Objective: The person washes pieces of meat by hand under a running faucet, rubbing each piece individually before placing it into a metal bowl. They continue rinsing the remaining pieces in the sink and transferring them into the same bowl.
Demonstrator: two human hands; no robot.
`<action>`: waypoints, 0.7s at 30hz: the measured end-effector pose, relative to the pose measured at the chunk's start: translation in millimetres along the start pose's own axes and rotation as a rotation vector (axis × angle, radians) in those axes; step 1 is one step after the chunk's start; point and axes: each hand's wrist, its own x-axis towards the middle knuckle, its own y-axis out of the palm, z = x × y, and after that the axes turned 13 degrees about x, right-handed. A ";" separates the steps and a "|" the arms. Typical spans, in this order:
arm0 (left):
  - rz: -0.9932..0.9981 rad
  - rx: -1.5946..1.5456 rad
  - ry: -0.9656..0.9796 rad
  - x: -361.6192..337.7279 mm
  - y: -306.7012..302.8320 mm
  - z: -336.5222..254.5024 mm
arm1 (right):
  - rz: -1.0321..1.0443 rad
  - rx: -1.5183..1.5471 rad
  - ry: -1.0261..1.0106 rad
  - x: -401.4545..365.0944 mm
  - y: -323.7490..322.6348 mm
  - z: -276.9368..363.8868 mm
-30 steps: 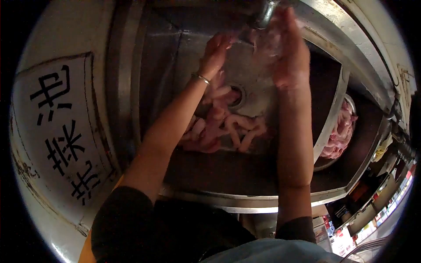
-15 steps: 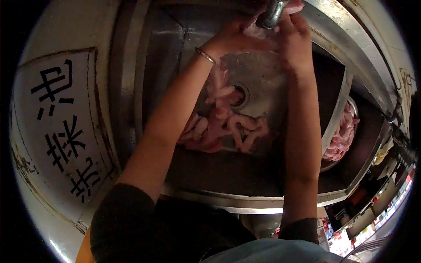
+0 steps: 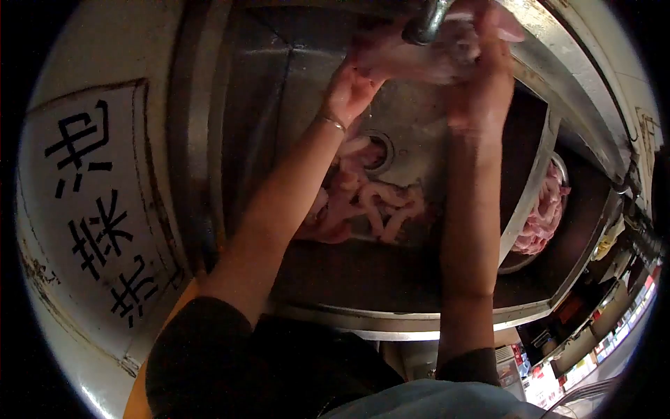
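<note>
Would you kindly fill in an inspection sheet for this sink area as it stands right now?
Surface: steel sink, with its drain partly in view.
Job's things: pale pink piece held under the tap; pile of pink pieces on the sink floor by the drain.
Clutter: metal bowl of pink meat, right of the divider.
Hands: left hand and right hand both grip the piece; bracelet on the left wrist.
Cables: nothing seen.
Surroundings: painted characters on the left panel.
</note>
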 end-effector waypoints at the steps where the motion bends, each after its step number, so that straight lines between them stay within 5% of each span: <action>1: -0.113 -0.014 0.008 2.6 0.8 1.0 | -0.003 -0.003 0.001 -0.9 -2.7 -3.7; 5: 0.076 -0.104 -0.165 16.7 -32.6 13.1 | 0.054 -0.015 0.100 3.3 -10.4 -15.8; 8: 0.005 0.134 -0.135 4.3 -11.3 2.3 | 0.440 0.328 0.045 11.4 -23.6 -11.6; 9: 0.024 0.320 -0.151 1.1 -7.6 -1.5 | -0.042 0.125 0.113 8.5 -2.3 -3.0; 12: 0.199 0.528 -0.216 -8.7 0.8 -25.6 | -0.278 -0.101 -0.057 4.3 23.9 10.9; 13: 0.347 0.552 -0.265 -12.0 0.0 -32.9 | 0.049 -0.071 -0.131 -6.3 17.6 10.1; 17: 0.364 0.295 -0.227 7.1 -60.6 -21.1 | -0.179 -0.083 -0.057 -12.0 30.1 20.5; 19: 0.001 0.011 -0.240 6.2 -78.8 -19.2 | 0.594 0.437 0.086 7.2 -10.0 17.8; 20: 0.005 0.009 -0.241 5.9 -74.3 -18.3 | 0.595 0.433 0.083 7.6 -9.4 18.9; 21: -0.147 0.171 -0.179 2.8 -69.8 -15.6 | 0.319 0.317 0.071 6.9 -8.1 19.4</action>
